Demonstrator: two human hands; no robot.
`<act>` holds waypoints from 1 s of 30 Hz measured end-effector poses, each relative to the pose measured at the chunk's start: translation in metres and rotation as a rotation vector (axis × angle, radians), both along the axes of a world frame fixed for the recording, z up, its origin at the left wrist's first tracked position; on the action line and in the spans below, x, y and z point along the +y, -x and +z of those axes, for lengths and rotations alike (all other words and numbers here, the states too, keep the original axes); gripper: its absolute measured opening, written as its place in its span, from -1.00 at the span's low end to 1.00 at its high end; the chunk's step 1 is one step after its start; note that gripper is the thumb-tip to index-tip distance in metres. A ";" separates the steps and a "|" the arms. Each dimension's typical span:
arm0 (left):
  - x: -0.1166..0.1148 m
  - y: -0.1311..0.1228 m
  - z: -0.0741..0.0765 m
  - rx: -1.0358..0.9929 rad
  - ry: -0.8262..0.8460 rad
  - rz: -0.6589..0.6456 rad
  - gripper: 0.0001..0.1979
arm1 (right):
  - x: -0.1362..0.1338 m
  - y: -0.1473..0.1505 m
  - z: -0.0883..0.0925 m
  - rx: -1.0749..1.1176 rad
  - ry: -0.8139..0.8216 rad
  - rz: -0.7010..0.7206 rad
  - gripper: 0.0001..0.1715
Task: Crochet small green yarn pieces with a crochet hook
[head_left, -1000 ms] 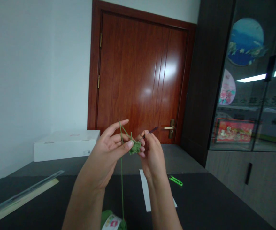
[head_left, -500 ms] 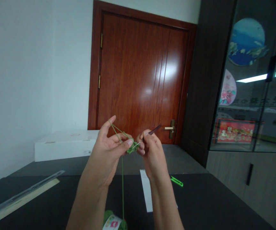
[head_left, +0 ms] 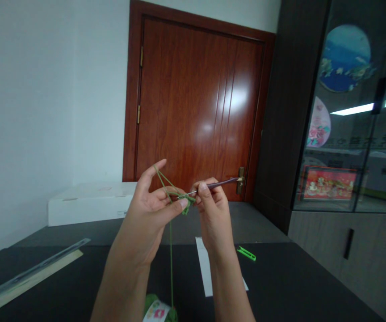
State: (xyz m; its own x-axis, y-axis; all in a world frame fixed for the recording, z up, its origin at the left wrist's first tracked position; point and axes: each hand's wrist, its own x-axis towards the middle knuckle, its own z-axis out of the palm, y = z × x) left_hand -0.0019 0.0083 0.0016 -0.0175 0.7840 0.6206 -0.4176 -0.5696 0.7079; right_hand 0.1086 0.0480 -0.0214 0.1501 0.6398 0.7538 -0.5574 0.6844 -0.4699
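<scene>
Our left hand [head_left: 148, 208] pinches a small green crocheted piece [head_left: 186, 205], with green yarn [head_left: 171, 264] looped over a finger; our right hand [head_left: 213, 208] clamps a slim dark crochet hook [head_left: 221, 182].

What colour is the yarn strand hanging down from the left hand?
Green: the thin yarn strand shows best in the head view, against the dark tabletop.

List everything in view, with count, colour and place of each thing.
Labelled yarn ball: one, green, bottom of view.
Slim crochet hook: one, dark purple, right hand.
Crocheted yarn piece: one, green, between hands.
Plastic thread snips: one, bright green, on table.
Paper strip: one, white, on table.
Long ruler: one, pale, table's left.
Cardboard box: one, white, far left.
Dark tabletop: one, black, below hands.
Wooden door: one, reddish-brown, ahead.
Glass cabinet: one, dark, right.
Left hand: one, yarn over fingers.
Right hand: one, gripping hook.
</scene>
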 end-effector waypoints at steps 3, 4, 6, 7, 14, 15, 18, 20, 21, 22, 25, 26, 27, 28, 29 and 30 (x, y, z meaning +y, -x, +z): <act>-0.001 0.001 0.000 -0.009 -0.007 0.022 -0.02 | 0.000 0.000 0.000 -0.042 -0.096 -0.063 -0.86; -0.001 0.001 0.000 -0.011 -0.008 0.022 0.00 | 0.000 0.000 -0.001 -0.058 -0.124 -0.076 -0.88; -0.002 0.001 0.000 -0.014 -0.001 0.013 0.02 | 0.000 0.000 -0.001 -0.079 -0.159 -0.102 -0.91; -0.002 0.001 0.000 -0.014 0.008 0.005 0.03 | 0.001 0.000 -0.001 -0.081 -0.167 -0.121 -0.92; -0.003 0.000 0.000 -0.006 0.054 -0.063 -0.01 | 0.000 0.007 -0.004 0.007 -0.130 -0.202 -0.92; -0.003 0.000 0.000 -0.010 0.056 -0.061 -0.01 | -0.001 0.007 -0.005 0.021 -0.117 -0.192 -0.92; -0.003 0.000 0.001 -0.016 0.067 -0.056 -0.01 | -0.002 0.008 -0.004 0.051 -0.079 -0.159 -0.90; -0.003 0.000 0.000 -0.012 0.079 -0.057 -0.02 | -0.002 0.009 -0.004 0.069 -0.063 -0.143 -0.89; -0.002 0.000 0.000 -0.011 0.084 -0.057 -0.03 | -0.003 0.009 -0.004 0.078 -0.058 -0.134 -0.89; -0.002 0.001 0.000 -0.009 0.087 -0.058 -0.05 | -0.003 0.009 -0.005 0.088 -0.053 -0.126 -0.89; -0.001 0.002 -0.001 -0.004 0.087 -0.061 -0.08 | -0.003 0.010 -0.004 0.109 -0.031 -0.102 -0.88; -0.001 0.002 -0.001 -0.002 0.086 -0.063 -0.09 | -0.004 0.011 -0.004 0.118 -0.022 -0.097 -0.87; -0.001 0.002 -0.002 0.001 0.086 -0.065 -0.10 | -0.004 0.011 -0.004 0.127 -0.014 -0.095 -0.86; 0.000 0.002 -0.002 0.002 0.086 -0.067 -0.10 | -0.004 0.012 -0.004 0.135 -0.008 -0.094 -0.86; 0.000 0.002 -0.001 0.000 0.088 -0.068 -0.11 | -0.004 0.012 -0.004 0.142 -0.005 -0.095 -0.86; 0.000 0.002 -0.001 -0.003 0.092 -0.069 -0.11 | -0.004 0.013 -0.003 0.150 -0.004 -0.100 -0.86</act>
